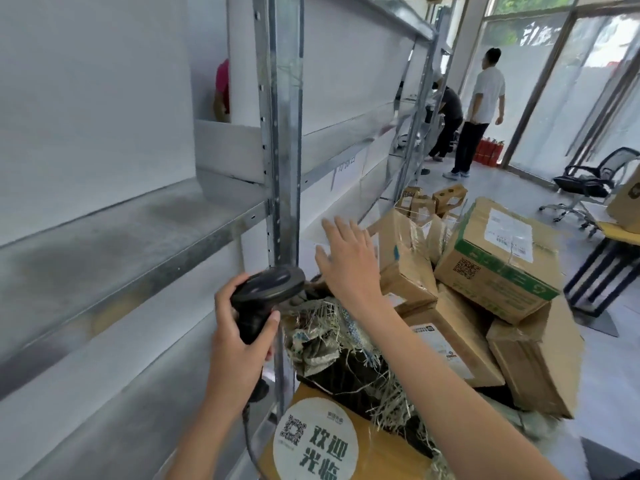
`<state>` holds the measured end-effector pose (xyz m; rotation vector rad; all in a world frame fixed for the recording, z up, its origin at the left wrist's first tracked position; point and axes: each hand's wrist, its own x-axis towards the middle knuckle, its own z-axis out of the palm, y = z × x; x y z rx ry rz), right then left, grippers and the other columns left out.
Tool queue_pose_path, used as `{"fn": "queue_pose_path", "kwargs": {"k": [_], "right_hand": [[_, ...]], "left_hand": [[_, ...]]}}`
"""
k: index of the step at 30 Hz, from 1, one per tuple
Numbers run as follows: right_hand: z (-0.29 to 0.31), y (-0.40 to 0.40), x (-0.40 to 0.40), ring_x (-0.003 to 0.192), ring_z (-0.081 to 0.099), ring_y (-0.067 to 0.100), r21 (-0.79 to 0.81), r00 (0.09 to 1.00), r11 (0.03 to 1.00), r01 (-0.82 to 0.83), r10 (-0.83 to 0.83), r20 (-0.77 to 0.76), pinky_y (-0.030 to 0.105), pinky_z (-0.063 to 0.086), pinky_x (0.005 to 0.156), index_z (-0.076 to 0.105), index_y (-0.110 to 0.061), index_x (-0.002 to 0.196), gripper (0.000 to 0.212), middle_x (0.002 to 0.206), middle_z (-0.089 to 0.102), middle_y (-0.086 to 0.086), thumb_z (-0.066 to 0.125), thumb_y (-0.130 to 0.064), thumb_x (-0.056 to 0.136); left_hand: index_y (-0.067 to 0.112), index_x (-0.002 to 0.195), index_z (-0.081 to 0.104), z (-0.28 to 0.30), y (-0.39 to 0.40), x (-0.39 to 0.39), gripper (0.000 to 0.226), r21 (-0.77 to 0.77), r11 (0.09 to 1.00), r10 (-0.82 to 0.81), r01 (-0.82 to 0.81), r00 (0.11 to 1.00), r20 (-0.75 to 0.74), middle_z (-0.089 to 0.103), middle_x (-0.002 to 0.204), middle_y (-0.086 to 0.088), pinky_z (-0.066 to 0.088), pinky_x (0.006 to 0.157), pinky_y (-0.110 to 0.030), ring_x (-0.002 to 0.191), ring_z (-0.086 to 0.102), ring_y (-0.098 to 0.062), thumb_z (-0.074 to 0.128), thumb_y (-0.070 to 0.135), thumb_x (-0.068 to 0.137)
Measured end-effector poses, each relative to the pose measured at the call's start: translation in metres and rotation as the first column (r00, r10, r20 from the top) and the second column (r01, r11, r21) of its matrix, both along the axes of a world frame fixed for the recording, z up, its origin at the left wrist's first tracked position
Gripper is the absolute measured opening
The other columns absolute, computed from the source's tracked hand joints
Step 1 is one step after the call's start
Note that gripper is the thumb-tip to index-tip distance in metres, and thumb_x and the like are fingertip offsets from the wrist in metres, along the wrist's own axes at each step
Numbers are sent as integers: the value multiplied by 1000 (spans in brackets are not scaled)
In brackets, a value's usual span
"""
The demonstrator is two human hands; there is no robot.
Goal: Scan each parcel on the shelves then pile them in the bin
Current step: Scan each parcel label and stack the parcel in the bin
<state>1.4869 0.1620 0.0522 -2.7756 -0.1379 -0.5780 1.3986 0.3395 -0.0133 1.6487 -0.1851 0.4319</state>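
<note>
My left hand grips the handle of a black barcode scanner, its head level with a metal shelf post. My right hand reaches forward with fingers spread and straight, holding nothing, toward a white parcel lying on a lower shelf behind the post. To the right lies a heap of cardboard parcels, among them a box with green print and a label and a taped brown box. A frayed dark woven sack parcel lies under my right forearm.
Grey metal shelving runs along the left, its near shelf bare. A yellow box with a round white sticker sits at the bottom. Two people stand at the far end near red extinguishers. An office chair stands on the right.
</note>
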Motion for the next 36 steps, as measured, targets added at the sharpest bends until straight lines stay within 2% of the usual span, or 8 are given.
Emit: {"fn": "queue_pose_path", "kwargs": {"k": [5,10,16,22,26,30,33,36], "right_hand": [[-14,38,-28,153,19,30,78,955,953,-292,295,-35,47,17,124,35,-17,155,54,163,31,6,46,-32,105],[-42,75,-84,152,23,28,52,821,828,-558,560,-111,45,19,123,32,-18,156,53,162,31,5,43,-35,106],[-56,134,-163,154,18,26,114,606,625,-772,778,-164,42,16,125,29,-20,158,55,165,26,3,41,-37,107],[-30,219,-257,149,29,23,166,368,381,-909,924,-105,41,21,122,34,-19,155,52,162,33,4,43,-34,106],[9,251,-309,119,59,33,267,361,299,-916,905,223,42,42,102,58,-6,135,38,132,64,13,57,-18,99],[67,282,-334,112,58,35,356,421,270,-895,774,473,42,45,96,60,-1,125,35,123,63,16,60,-14,93],[111,320,-346,121,50,35,235,406,332,-913,789,462,42,41,99,52,-4,136,46,136,53,16,56,-27,96],[138,360,-356,137,35,43,41,391,395,-918,882,262,50,32,112,38,-9,148,61,153,36,19,47,-45,100]], "left_hand": [[57,126,43,-7,9,-56,72,7,959,283,-284,959,16,69,88,8,53,51,-24,51,63,-17,73,2,91],[50,132,43,-24,19,-146,67,-17,843,537,-538,843,-40,67,86,8,54,54,-28,51,58,-15,70,3,93],[54,128,44,-17,34,-263,66,-9,615,787,-789,614,-51,69,98,14,54,56,-23,54,61,-17,71,4,93],[54,126,44,12,61,-360,67,27,369,929,-929,369,30,67,103,8,51,54,-19,54,61,-14,71,3,92],[54,127,44,35,80,-405,68,18,260,959,-965,261,109,67,107,17,52,52,-21,54,62,-17,71,2,92],[50,130,44,53,99,-436,64,-23,225,960,-974,217,175,65,114,17,55,55,-26,54,62,-22,71,6,92],[52,129,44,66,112,-450,68,-22,226,953,-974,217,211,63,116,22,57,56,-27,57,63,-23,70,1,93],[54,128,43,78,124,-456,69,-49,241,949,-969,225,219,62,116,20,56,56,-27,57,63,-22,68,-1,93]]}}
